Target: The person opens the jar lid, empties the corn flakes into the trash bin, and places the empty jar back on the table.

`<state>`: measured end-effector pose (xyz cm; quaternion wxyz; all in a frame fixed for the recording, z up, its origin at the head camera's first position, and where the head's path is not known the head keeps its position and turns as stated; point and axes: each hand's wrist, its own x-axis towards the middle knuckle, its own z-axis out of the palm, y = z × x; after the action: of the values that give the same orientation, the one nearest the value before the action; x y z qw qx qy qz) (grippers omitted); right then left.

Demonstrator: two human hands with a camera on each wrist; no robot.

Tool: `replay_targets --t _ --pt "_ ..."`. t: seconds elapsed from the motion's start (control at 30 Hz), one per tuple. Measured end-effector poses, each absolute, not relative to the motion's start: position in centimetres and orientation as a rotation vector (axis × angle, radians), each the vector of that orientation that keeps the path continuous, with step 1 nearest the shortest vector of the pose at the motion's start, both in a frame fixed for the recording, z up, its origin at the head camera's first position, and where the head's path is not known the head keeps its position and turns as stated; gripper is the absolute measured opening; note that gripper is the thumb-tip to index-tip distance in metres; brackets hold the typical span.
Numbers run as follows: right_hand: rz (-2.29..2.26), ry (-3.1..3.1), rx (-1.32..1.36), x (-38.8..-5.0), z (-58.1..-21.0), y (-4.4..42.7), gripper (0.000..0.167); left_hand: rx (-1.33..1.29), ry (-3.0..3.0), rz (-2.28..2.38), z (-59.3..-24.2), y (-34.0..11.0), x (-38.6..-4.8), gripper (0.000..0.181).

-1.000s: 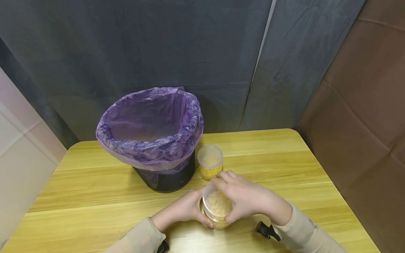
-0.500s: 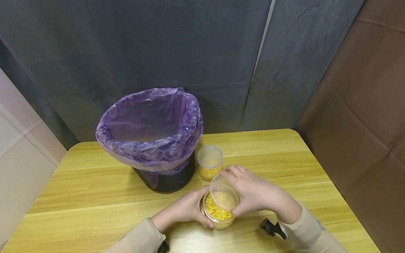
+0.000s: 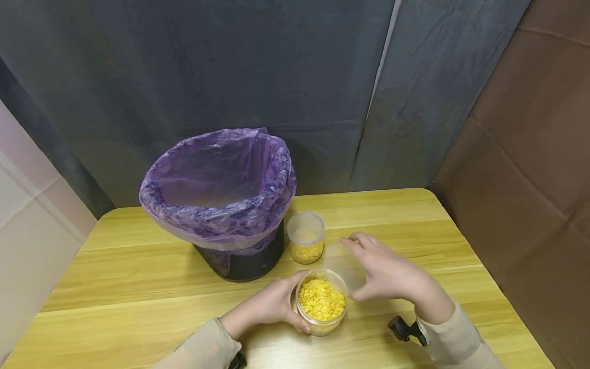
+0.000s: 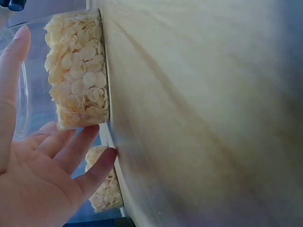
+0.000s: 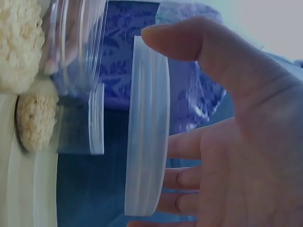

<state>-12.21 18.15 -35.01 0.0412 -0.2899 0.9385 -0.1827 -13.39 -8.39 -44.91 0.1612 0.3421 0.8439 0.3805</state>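
Observation:
A clear round jar [image 3: 321, 302] of yellow flakes stands uncovered on the table, with my left hand [image 3: 279, 302] curled round its left side. In the left wrist view the thumb and fingers lie on either side of the jar [image 4: 78, 71]. My right hand [image 3: 392, 269] holds a translucent lid by its rim, just right of the jar; the right wrist view shows the lid [image 5: 147, 127] between thumb and fingers. Behind the first jar stands a second clear jar [image 3: 306, 237], partly filled with yellow flakes.
A black mesh bin [image 3: 251, 262] lined with a purple bag [image 3: 216, 223] stands at the back left, close beside the second jar. The wooden table [image 3: 152, 287] reaches back to a dark curtain [image 3: 230, 61]. A brown cloth [image 3: 530, 154] hangs at the right.
My right hand has lifted the lid off the jar and moved it to the right, uncovering the yellow flakes. The left hand has stayed on the jar.

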Motion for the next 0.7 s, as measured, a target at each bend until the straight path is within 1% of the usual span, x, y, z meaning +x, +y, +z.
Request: replay_targets --t 0.7 --pt "-0.604 2.904 -0.647 -13.1 -37.4 21.0 0.095 0.941 2.431 1.054 -44.7 -8.3 -13.2 0.118"
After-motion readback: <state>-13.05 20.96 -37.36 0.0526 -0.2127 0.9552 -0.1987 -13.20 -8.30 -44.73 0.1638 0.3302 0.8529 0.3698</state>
